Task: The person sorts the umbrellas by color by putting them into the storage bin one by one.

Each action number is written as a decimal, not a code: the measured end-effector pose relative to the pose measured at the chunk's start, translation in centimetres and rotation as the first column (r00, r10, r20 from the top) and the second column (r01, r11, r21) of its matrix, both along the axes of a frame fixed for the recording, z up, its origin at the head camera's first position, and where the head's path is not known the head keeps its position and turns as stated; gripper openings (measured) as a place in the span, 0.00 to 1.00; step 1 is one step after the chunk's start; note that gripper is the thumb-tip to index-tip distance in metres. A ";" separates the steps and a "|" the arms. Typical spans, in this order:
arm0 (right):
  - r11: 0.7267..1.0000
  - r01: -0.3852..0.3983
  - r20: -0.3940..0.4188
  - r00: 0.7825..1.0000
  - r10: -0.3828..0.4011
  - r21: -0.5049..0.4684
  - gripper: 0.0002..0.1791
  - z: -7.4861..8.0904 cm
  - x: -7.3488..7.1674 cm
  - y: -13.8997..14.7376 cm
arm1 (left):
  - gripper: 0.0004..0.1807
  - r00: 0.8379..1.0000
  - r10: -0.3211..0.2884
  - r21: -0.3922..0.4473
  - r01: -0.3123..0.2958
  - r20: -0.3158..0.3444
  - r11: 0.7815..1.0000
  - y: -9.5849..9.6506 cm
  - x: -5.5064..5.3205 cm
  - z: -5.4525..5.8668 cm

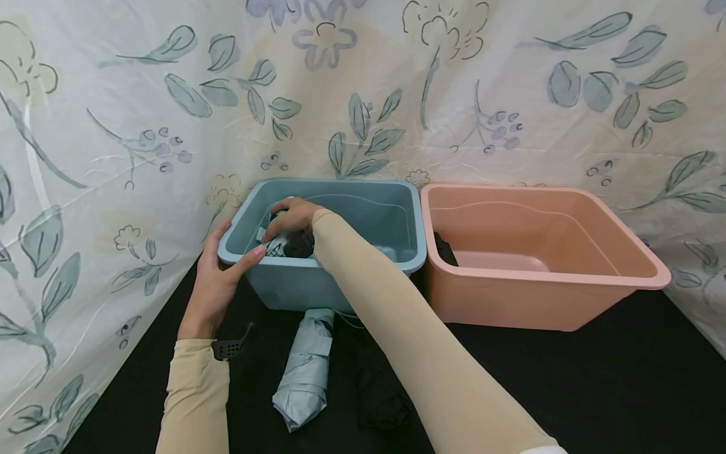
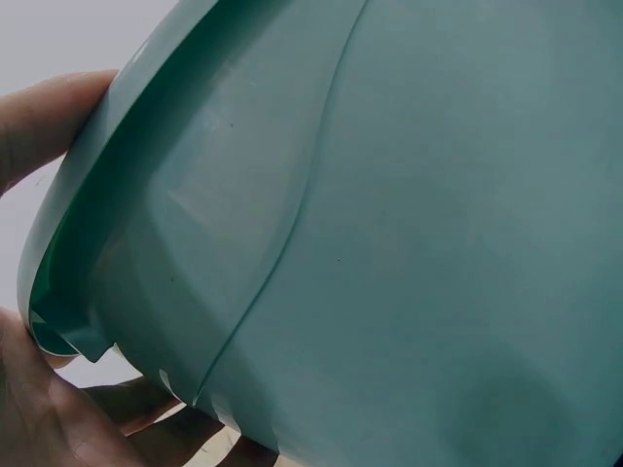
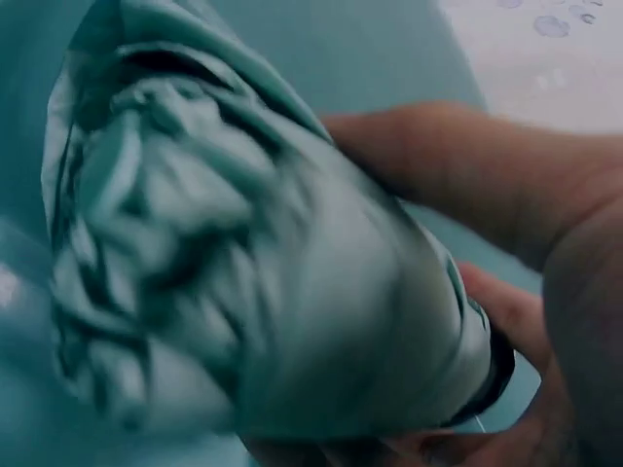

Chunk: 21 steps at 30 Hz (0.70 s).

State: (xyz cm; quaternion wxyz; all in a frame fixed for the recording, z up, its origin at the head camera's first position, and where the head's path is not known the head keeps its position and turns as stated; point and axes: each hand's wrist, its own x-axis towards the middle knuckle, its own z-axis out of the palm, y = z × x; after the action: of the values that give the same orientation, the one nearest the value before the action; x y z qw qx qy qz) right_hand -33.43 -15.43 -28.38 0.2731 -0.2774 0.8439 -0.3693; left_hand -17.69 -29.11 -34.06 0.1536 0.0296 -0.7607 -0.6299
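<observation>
My left hand (image 1: 218, 280) grips the left front corner of a blue plastic bin (image 1: 317, 284), its thumb at the rim and its fingers along the outside wall in the left wrist view. My right hand (image 1: 292, 215) reaches down into the bin's left end. There it holds a folded umbrella (image 3: 341, 302) of pale grey-green fabric, bunched at the near end and dark at the far end. In the head view the hand and its black wrist camera hide much of this umbrella (image 1: 276, 244). A second pale folded umbrella (image 1: 306, 372) lies on the black tabletop in front of the bin.
A pink bin (image 1: 533, 302) stands right beside the blue one, with a black object (image 1: 445, 250) at its left inside. A dark, crumpled item (image 1: 382, 391) lies on the black tabletop (image 1: 539, 384) near my right forearm. A floral cloth (image 1: 363, 82) hangs behind and at the sides.
</observation>
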 end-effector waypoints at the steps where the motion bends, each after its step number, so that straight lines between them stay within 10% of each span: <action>1: 1.000 -0.007 -0.002 1.000 0.007 0.004 0.41 0.0 0.0 0.0 | 0.51 1.000 0.001 0.000 -0.001 0.001 1.000 0.0 0.0 0.0; 21: 0.984 -0.159 0.056 0.986 0.155 0.077 0.38 0.0 -0.2 -0.4 | 0.50 1.000 0.013 0.001 -0.013 -0.010 1.000 0.2 0.0 0.0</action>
State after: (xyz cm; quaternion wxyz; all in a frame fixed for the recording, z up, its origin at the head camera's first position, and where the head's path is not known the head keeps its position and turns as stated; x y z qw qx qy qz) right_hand -33.62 -15.80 -28.40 0.3333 -0.3227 0.8265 -0.3189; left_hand -17.65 -28.92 -34.02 0.1616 0.0315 -0.7596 -0.6293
